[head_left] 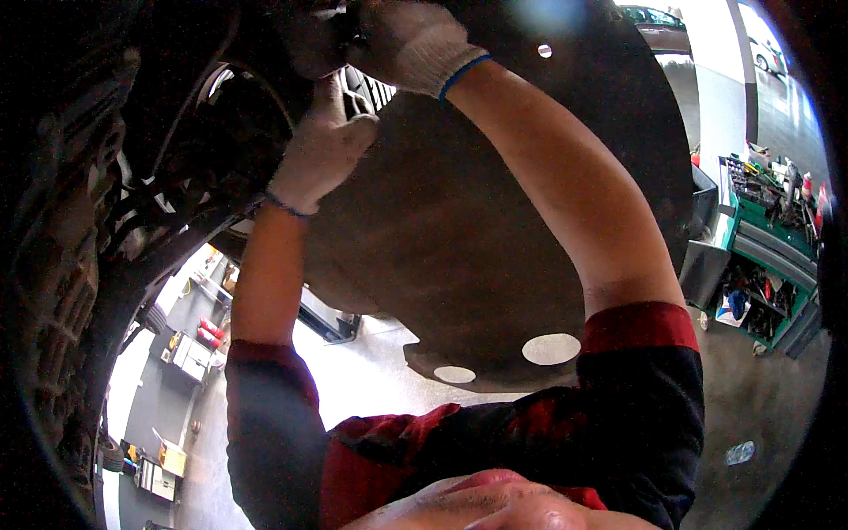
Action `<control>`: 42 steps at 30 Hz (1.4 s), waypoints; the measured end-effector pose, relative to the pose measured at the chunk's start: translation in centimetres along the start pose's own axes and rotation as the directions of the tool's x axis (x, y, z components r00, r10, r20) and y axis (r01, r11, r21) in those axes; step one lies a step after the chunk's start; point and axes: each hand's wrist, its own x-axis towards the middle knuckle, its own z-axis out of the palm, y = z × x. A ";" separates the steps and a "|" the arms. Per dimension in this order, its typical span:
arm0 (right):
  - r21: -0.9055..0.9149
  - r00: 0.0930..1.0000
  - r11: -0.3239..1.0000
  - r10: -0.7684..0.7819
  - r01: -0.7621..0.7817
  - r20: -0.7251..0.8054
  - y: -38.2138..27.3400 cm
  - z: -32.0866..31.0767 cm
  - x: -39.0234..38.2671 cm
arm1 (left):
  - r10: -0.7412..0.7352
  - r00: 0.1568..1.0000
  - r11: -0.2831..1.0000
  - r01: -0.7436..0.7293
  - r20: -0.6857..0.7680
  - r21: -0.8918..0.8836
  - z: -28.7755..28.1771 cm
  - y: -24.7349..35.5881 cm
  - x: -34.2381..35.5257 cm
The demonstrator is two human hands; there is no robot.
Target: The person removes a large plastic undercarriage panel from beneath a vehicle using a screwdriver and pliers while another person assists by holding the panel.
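Note:
Both my arms reach up to the underside of a raised vehicle. My left hand (pixel 325 146), in a pale knit glove with a blue cuff, has its fingers bent at a dark fitting (pixel 316 35); what they hold is hidden. Higher and to the right, my right hand (pixel 406 49), gloved alike, is curled at the same spot, its fingertips out of sight. A slotted opening with light through it shows between them. A broad dark undertray panel (pixel 477 221) with round holes lies behind my forearms. Dark hoses and metal parts (pixel 168 168) hang left of my hands.
A green tool cart (pixel 768 230) loaded with tools stands at right. Beyond it are a white pillar (pixel 715 71) and parked cars (pixel 767 55). A plastic bottle (pixel 740 452) lies on the floor. Along the left wall are cabinets (pixel 190 358) and red cylinders (pixel 210 331).

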 end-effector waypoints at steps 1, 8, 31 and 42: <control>-0.003 1.000 1.000 0.014 -0.014 -0.001 -0.2 0.0 0.2 | -0.049 0.999 0.994 0.050 -0.011 0.100 0.9 -0.6 0.1; -0.021 0.983 0.992 0.127 -0.125 0.132 -0.1 -2.1 1.2 | 0.161 0.977 0.929 -0.102 -0.141 0.355 3.8 -4.0 0.8; 0.018 0.978 0.987 0.153 -0.157 0.143 -0.1 -1.8 0.3 | -0.100 0.870 0.570 0.448 0.483 -0.689 -5.7 0.4 1.6; 0.022 0.987 0.995 0.089 -0.093 0.137 -0.2 -1.4 0.7 | -0.126 0.983 0.977 0.100 0.133 0.188 0.8 -1.4 0.9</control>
